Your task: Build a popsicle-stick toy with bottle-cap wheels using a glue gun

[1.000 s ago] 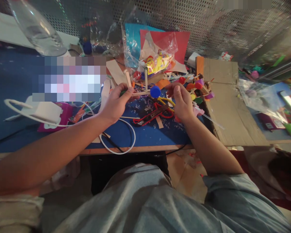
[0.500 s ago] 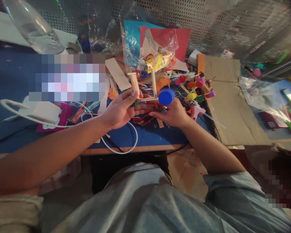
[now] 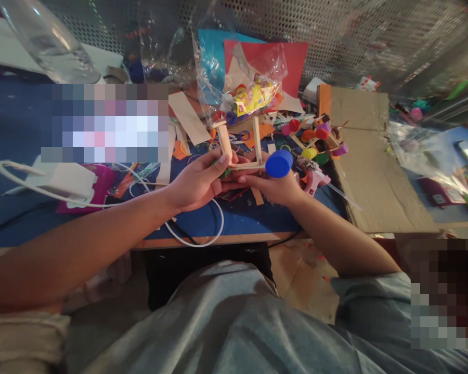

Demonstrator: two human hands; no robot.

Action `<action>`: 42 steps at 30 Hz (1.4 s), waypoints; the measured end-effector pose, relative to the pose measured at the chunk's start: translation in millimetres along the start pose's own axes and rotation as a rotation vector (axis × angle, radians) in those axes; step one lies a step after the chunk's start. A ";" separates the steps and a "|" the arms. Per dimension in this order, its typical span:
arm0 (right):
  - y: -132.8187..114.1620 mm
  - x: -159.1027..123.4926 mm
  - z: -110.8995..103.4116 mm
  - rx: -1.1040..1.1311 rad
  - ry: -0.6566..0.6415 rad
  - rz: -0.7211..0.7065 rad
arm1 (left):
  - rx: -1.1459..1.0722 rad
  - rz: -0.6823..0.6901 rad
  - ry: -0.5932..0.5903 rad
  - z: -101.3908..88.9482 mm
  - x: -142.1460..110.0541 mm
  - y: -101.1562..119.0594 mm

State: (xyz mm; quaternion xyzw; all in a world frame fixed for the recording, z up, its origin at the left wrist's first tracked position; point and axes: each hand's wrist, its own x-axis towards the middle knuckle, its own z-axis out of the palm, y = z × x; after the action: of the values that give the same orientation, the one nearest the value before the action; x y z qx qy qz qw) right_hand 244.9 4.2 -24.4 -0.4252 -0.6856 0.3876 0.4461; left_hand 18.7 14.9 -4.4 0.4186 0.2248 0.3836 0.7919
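Observation:
Above the table I hold a small wooden stick frame with two upright posts. My left hand grips its left corner, thumb on the front of the left post. A bit of green shows under that thumb. At the frame's right end is a round blue bottle cap; whether it is fixed to the frame I cannot tell. My right hand is closed around that end, behind and below the cap, with its thumb pointing left. Its fingertips meet the left fingers beneath the frame and are partly hidden.
A pink glue gun lies right of my hand, near several coloured caps on sticks. Cardboard covers the right side. A white cable loops at the front edge. Behind are a snack packet and red paper.
Both hands and the frame have shifted slightly right and down. The right fingers have drawn closer together under the frame, and the blue cap has tilted a little.

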 end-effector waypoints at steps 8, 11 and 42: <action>4.1 10.6 -12.8 0.094 0.381 -0.111 | 0.049 0.139 0.195 -15.1 6.7 3.7; 15.0 16.1 -22.0 0.136 0.493 -0.094 | 0.078 0.156 0.267 -18.2 8.4 3.8; -44.2 25.3 -90.2 -0.090 0.440 -0.089 | 0.899 0.537 0.420 -40.6 18.5 1.8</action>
State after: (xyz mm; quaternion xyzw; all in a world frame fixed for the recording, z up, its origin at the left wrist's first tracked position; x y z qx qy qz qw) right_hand 313.3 26.4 50.2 -0.4881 -0.6066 0.2345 0.5821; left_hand 1.7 50.2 -25.8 0.6718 0.4045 0.5133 0.3487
